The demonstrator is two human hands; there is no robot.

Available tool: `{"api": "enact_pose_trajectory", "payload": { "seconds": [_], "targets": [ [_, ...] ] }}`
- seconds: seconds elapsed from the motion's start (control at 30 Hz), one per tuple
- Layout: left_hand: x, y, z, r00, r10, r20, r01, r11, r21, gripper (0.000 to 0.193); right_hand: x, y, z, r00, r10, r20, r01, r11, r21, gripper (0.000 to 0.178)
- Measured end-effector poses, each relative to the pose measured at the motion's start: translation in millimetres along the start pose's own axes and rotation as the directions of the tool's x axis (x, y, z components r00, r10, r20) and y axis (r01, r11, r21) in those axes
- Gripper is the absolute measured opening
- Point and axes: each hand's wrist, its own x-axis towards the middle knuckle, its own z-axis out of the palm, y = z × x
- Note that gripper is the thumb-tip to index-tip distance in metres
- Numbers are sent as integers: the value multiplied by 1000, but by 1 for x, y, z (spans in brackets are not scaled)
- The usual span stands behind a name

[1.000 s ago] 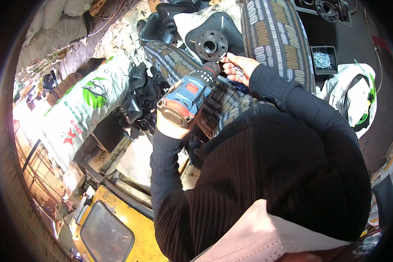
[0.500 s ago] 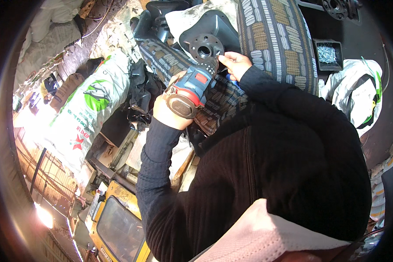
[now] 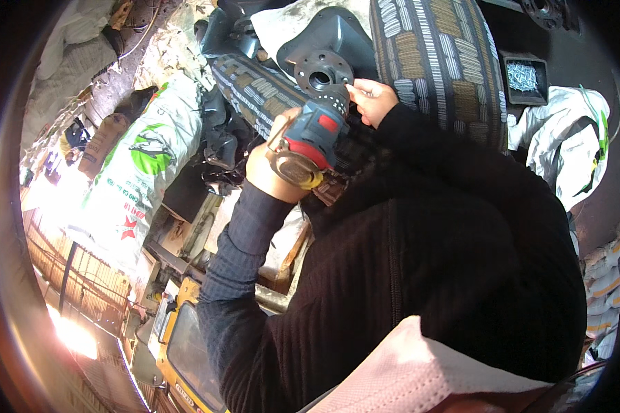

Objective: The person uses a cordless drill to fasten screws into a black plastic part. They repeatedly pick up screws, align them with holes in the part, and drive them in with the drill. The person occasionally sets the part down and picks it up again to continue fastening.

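In my left hand is a blue and red cordless drill, its fingers wrapped round the grip. The drill's chuck points up toward a round flange with several small holes, part of a dark grey moulded plate. At the flange's near right edge my right hand is pinched, thumb and forefinger together close to the chuck tip. Whatever small thing they pinch is too fine to make out. Patterned cloth padding lies beside and under the plate.
A black tray of small silvery screws is at the far right, beside a crumpled white bag. To the left lie a white and green sack and a heap of black parts. A yellow-framed machine stands lower left.
The drill has tilted slightly and its chuck has shifted a little right against the flange. My left elbow has moved outward to the left. The right hand still pinches at the flange edge.
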Motion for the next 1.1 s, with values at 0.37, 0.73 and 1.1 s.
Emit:
{"api": "enact_pose_trajectory", "payload": {
  "seconds": [0.37,0.73,1.1],
  "targets": [
    [-32,10,11,973,-115,-201,100,991,-83,30,-16,-15,-16,989,86,118,-109,973,202,35],
    [-110,39,41,908,67,-413,-76,997,-6,29,-46,-23,-13,950,-7,311,-36,990,133,40],
    [-108,43,60,922,-14,-386,-17,997,-77,33,-39,-17,-19,915,-64,397,23,994,108,43]
  ]
}}
